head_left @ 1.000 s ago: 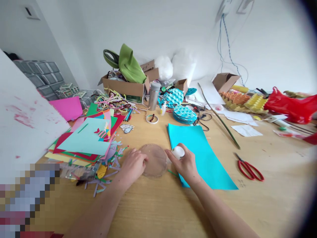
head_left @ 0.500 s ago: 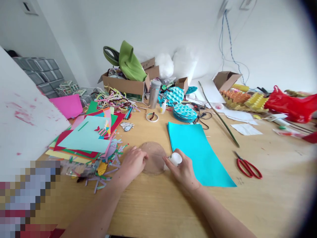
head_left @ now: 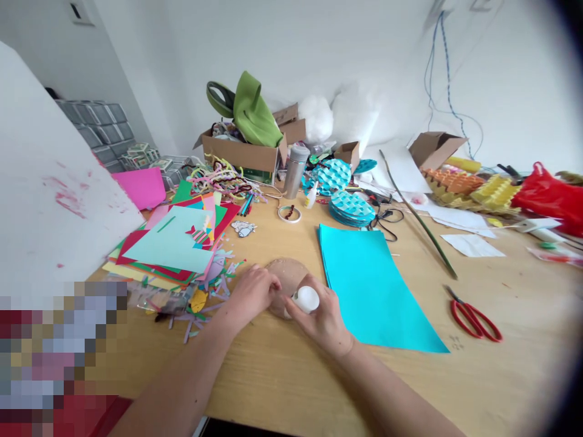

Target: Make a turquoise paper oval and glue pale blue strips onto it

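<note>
Both forearms run out of my view at the bottom, and the eight o'clock corner is broken into coarse blocks. The right hand [head_left: 324, 314]'s fingers wrap a small white bottle [head_left: 308, 298], round end toward me, its other end hidden. The left hand [head_left: 255, 292]'s fingers curl at the clear disc [head_left: 283, 273]'s nine o'clock edge; I can't tell whether they pinch it. From the disc, a cardboard box [head_left: 237, 155] at eleven holds green felt [head_left: 255, 118] over a jumble I can't sort out. Round and see-through, the disc lies on the desk [head_left: 273, 376], partly covered by the bottle and fingers.
</note>
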`<state>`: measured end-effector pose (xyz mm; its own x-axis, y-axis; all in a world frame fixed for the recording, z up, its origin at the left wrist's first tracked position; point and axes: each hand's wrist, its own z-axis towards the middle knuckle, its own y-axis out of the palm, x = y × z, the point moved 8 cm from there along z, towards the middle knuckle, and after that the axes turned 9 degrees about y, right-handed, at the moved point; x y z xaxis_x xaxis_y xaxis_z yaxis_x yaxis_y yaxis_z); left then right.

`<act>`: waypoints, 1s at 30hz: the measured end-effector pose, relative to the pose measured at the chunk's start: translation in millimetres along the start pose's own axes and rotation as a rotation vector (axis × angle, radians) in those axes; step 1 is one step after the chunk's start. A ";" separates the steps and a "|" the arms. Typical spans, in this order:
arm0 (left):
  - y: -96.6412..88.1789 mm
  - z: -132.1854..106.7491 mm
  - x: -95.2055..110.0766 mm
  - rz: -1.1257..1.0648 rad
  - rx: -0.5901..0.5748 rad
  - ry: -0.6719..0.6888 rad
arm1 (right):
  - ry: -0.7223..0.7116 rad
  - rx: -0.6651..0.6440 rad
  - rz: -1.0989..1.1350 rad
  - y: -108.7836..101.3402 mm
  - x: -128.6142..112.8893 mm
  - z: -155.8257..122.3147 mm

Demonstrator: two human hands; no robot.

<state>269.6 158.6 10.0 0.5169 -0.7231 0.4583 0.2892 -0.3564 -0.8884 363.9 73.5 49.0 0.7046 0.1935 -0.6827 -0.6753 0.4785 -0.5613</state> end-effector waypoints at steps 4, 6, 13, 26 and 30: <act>-1.5 0.0 -1.5 -0.044 -0.022 0.002 | 0.007 -0.059 0.021 11.7 -2.4 2.4; -1.6 0.1 -1.7 -0.045 -0.033 0.011 | 0.010 -0.058 0.019 14.8 -3.1 2.2; 0.0 -1.1 -4.9 -0.016 -0.009 0.017 | 0.169 0.060 0.062 -3.8 11.9 18.8; 13.4 -19.7 49.9 0.256 -0.131 0.058 | 0.178 0.047 -0.074 42.2 31.9 83.2; 27.5 -19.4 57.9 0.292 -0.144 0.086 | 0.189 0.072 -0.095 40.7 39.8 90.3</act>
<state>291.9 95.4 11.6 0.4893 -0.8521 0.1859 0.0187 -0.2028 -0.9790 384.1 178.0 41.1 0.7063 -0.0165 -0.7077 -0.5855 0.5483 -0.5971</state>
